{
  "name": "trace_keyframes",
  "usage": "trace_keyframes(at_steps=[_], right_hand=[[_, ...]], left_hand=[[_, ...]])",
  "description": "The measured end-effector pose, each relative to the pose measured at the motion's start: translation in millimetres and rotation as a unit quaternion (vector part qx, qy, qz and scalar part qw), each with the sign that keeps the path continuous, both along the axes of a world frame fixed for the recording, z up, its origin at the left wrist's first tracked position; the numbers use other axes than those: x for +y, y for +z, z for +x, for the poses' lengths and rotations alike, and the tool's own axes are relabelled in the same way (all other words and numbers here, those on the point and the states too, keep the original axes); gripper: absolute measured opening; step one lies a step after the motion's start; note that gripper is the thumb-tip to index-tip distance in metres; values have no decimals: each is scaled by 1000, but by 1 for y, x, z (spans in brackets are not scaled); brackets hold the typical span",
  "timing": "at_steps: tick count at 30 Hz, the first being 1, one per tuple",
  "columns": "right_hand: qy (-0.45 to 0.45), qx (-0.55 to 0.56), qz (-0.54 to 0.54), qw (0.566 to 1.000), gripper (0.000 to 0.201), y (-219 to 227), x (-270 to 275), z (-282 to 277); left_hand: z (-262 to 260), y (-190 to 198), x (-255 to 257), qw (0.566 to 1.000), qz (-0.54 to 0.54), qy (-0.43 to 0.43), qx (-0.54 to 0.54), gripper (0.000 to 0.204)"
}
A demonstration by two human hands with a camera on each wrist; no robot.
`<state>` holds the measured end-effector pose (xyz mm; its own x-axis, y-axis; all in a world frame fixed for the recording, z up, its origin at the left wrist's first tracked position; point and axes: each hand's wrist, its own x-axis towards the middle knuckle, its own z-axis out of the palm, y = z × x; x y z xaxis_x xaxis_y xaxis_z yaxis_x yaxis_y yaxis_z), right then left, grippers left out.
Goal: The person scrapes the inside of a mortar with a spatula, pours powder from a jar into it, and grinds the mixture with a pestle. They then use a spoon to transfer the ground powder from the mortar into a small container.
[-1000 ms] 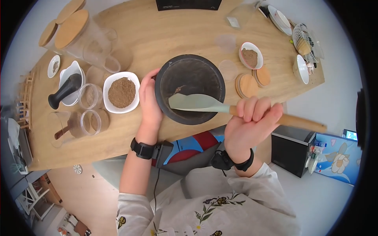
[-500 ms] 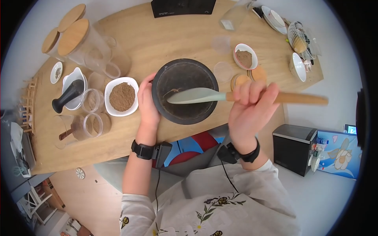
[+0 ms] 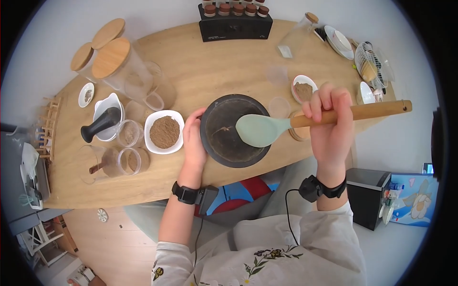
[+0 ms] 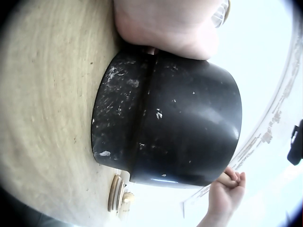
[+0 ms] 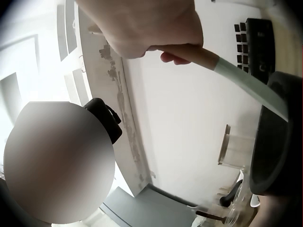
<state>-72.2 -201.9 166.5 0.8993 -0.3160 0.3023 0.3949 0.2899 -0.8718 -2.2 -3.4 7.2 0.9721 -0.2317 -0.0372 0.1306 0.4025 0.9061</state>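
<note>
A dark mortar stands at the table's near edge, a little light brown residue in its bottom. My left hand holds its outer left wall, fingers curved along the side; the left wrist view shows the palm close against the black mortar wall. Above the mortar's right rim, my right hand grips the wooden handle of a mint-green silicone spatula. The spatula's broad face is turned up, overlapping the mortar's opening. In the right wrist view the spatula slants down toward the mortar.
Left of the mortar are a white bowl of brown powder, clear jars and a black pestle in a white dish. Beyond my right hand sits a small powder bowl. A black rack of small jars stands at the back.
My right hand has moved right with the spatula and turned it, so its blade went from edge-on to face-up and shifted toward the right rim. My left hand stays on the mortar.
</note>
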Motion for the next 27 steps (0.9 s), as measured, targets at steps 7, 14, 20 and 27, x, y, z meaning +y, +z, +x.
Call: trace_keyframes(at_steps=[7, 14, 20, 27], right_hand=[[-27, 170, -317, 933, 23, 31, -6, 4], [-6, 81, -343, 936, 18, 38, -7, 9], [25, -49, -62, 997, 15, 29, 11, 19], [-10, -31, 87, 996, 38, 45, 33, 21]], left_hand=[[-2, 0, 0, 1000, -15, 7, -3, 32], [-2, -2, 1, 1000, -1, 6, -6, 32], [-2, 1, 0, 999, -35, 1, 14, 31], [-2, 1, -2, 1000, -20, 20, 5, 31]])
